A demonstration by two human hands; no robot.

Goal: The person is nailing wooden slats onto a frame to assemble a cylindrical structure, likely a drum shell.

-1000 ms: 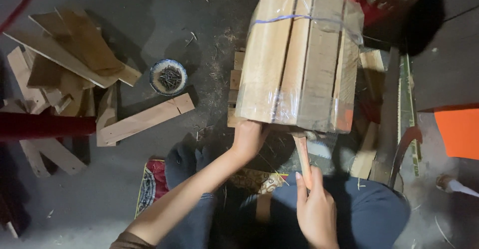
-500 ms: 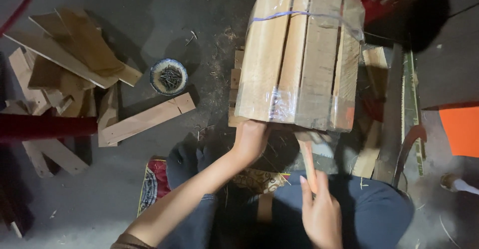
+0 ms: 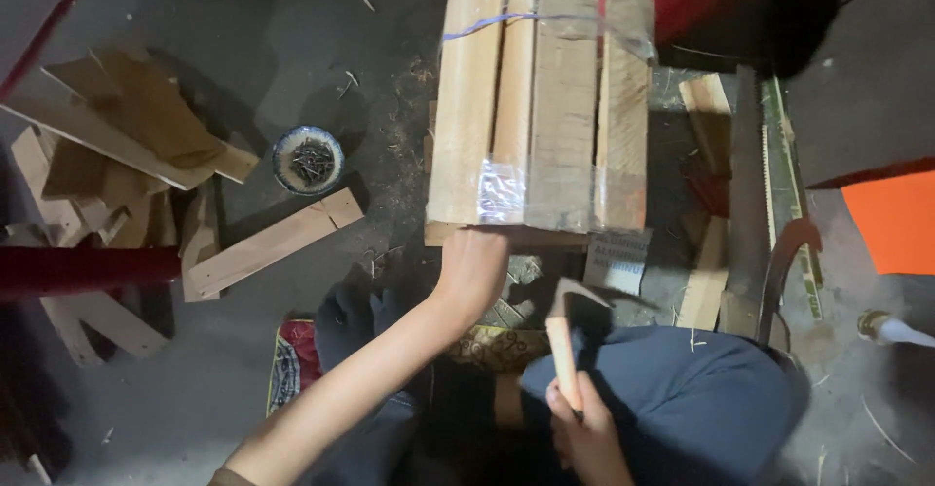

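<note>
A wooden slatted crate [image 3: 541, 106], wrapped with clear tape and a blue band, stands in front of me. My left hand [image 3: 474, 264] grips its near bottom edge. My right hand [image 3: 584, 437] is closed around the wooden handle of a hammer [image 3: 565, 335], whose head points up just below the crate's near edge. My knees in dark blue trousers [image 3: 682, 398] lie under the hammer.
A small bowl of nails [image 3: 308, 159] sits on the floor left of the crate. A loose plank [image 3: 273, 244] and a heap of wood offcuts [image 3: 107, 165] lie further left. A hand saw [image 3: 779, 213] and more planks lie to the right, beside an orange sheet [image 3: 891, 221].
The crate has tipped and sits more upright and further from me. My right hand has drawn the hammer down and back toward my lap. My left hand stays on the crate's edge.
</note>
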